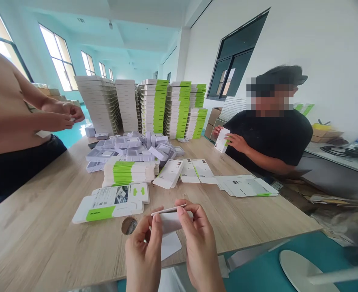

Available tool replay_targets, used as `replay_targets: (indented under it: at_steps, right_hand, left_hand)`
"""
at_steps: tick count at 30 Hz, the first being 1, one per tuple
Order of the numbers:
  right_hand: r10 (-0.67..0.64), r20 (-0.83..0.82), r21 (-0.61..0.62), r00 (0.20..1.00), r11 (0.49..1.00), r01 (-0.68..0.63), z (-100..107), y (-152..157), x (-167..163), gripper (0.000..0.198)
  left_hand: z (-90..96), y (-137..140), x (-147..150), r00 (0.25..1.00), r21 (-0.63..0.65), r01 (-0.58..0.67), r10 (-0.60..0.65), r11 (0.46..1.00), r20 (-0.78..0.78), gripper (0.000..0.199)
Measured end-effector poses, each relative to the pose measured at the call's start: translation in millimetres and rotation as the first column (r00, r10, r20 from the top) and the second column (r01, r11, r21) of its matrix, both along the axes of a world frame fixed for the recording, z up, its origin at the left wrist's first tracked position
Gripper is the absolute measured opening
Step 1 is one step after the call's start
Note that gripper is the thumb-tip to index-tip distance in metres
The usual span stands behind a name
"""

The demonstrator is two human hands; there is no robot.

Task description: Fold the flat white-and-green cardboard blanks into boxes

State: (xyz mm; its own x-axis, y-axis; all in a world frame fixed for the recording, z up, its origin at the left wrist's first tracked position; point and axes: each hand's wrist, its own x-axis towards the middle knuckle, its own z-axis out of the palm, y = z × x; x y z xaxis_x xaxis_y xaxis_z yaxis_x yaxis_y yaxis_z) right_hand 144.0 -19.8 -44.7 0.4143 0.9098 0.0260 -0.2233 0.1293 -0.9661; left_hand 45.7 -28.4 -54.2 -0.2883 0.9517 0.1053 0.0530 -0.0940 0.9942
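A white cardboard box (170,222) with an open end is held between both hands, above the near edge of the table. My left hand (145,239) grips its left side, thumb on the near face. On the right side, my right hand (197,231) has its thumb at the upper edge and its fingers behind. A white flap (170,245) shows below, between the wrists; whether it joins the box I cannot tell. Just beyond my left hand lies a small round brown object (129,225). Flattened white and green cartons (113,202) lie farther left.
Purple-white plastic trays (133,142) pile up mid-table behind stacked flat cartons (130,173). More cartons (245,186) lie to the right. Tall stacks of boxes (153,107) stand at the back. One person (266,125) holds a box at right; another (23,109) stands at left.
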Motion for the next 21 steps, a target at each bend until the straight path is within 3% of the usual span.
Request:
replay_targets:
  at_steps: [3, 7, 10, 14, 21]
  right_hand:
    - [-0.014, 0.013, 0.012, 1.0, 1.0, 0.014, 1.4, 3.7, -3.6, 0.03]
    - [0.05, 0.176, -0.006, 0.983, 0.999, -0.05, 3.4, 11.0, 2.2, 0.02]
    - [0.071, 0.243, -0.023, 0.967, 0.997, -0.068, 5.6, 15.2, 5.8, 0.018]
    - [0.086, 0.264, -0.064, 0.961, 0.995, -0.072, 9.9, 17.7, 5.9, 0.025]
    - [0.135, 0.32, -0.066, 0.938, 0.991, -0.12, 16.8, 23.3, 7.8, 0.038]
  left_hand:
    - [-6.1, 1.0, 2.4, 0.997, 0.032, -0.027, 0.029, 0.999, -0.065, 0.047]
    - [-14.1, 0.8, 2.7, 0.979, 0.199, -0.076, 0.112, 0.977, -0.173, 0.031]
    - [-17.6, 1.8, -2.4, 0.96, 0.313, 0.012, 0.077, 0.95, -0.27, 0.027]
    - [-18.6, 6.1, -12.5, 0.895, 0.347, 0.156, 0.016, 0.925, -0.446, 0.026]
    - [-25.6, 11.4, -15.6, 0.835, 0.402, 0.149, 0.103, 0.903, -0.541, 0.026]
